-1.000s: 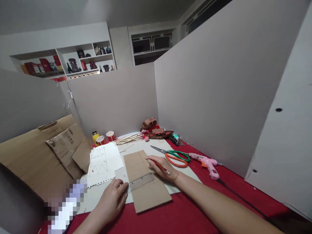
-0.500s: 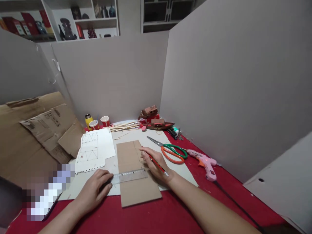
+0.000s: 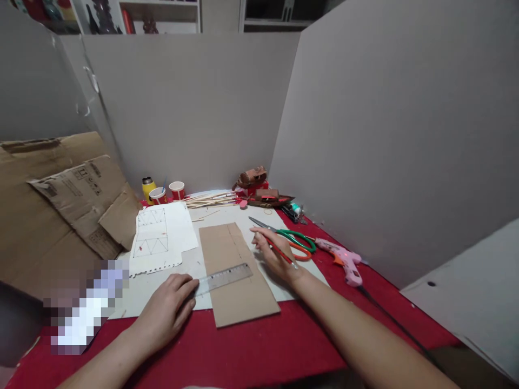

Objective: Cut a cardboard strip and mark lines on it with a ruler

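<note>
A clear ruler (image 3: 230, 275) lies slightly tilted across a rectangular piece of cardboard (image 3: 237, 305), which has a thin pencil line near its right edge. My left hand (image 3: 172, 302) is closed on the ruler's left end. Just right of the cardboard, my right hand (image 3: 275, 258) grips a red and black pencil (image 3: 283, 253), its tip hidden or too small to make out. Behind that hand lie scissors (image 3: 294, 239) with one green and one orange handle, their blades pointing to the far left.
A paper sheet with drawn trusses (image 3: 152, 235) lies left, beside leaning cardboard (image 3: 77, 200). Paper cups (image 3: 177, 190), a yellow bottle (image 3: 148, 189), thin sticks (image 3: 213, 199) and a model boat (image 3: 270, 198) stand at the back. A pink glue gun (image 3: 344, 262) with its cord lies right.
My right hand with the pencil has moved right, off the cardboard and toward the scissors. The ruler's right end has tilted up a little. The whole view has shifted slightly.
</note>
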Demonstrator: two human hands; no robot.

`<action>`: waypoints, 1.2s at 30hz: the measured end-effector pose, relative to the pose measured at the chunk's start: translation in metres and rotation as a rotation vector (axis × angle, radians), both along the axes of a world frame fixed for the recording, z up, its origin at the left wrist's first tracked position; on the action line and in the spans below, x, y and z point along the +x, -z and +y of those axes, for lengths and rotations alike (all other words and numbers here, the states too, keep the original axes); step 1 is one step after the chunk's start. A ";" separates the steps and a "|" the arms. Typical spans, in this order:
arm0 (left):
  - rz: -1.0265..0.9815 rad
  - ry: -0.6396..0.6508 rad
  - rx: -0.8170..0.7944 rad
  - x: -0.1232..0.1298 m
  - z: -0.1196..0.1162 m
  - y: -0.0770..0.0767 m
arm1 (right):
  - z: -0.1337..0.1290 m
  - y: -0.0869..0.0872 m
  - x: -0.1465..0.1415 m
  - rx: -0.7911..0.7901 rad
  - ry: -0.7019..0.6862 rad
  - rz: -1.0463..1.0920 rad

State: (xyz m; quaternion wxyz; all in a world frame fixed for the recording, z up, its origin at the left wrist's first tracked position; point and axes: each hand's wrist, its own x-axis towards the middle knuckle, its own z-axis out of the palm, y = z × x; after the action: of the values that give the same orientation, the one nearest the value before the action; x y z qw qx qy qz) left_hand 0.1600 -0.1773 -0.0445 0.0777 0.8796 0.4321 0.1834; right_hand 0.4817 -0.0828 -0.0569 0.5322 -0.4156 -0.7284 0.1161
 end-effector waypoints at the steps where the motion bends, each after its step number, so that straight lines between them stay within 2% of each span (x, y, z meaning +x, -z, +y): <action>1: 0.006 0.003 0.002 0.000 -0.001 0.000 | 0.001 0.000 0.002 -0.008 0.018 0.006; 5: 0.006 0.006 0.021 0.000 -0.002 0.003 | 0.003 0.002 0.003 -0.023 0.040 -0.006; 12: 0.009 0.011 0.007 0.002 -0.002 -0.001 | -0.001 0.005 0.001 -0.016 -0.012 -0.048; 19: 0.005 0.038 0.009 0.002 0.001 0.003 | -0.007 0.000 -0.001 0.003 -0.016 -0.080; 28: -0.094 0.032 0.003 0.004 0.004 0.004 | -0.014 -0.002 -0.004 -0.023 -0.052 -0.097; 36: -0.195 -0.046 -0.002 -0.003 0.001 0.020 | -0.019 0.016 -0.007 -0.080 -0.099 -0.104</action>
State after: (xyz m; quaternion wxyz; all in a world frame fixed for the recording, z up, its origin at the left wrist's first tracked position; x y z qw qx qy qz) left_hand 0.1573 -0.1760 -0.0641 0.1159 0.8474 0.4425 0.2696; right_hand 0.4751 -0.1019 -0.0732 0.4702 -0.4052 -0.7696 0.1496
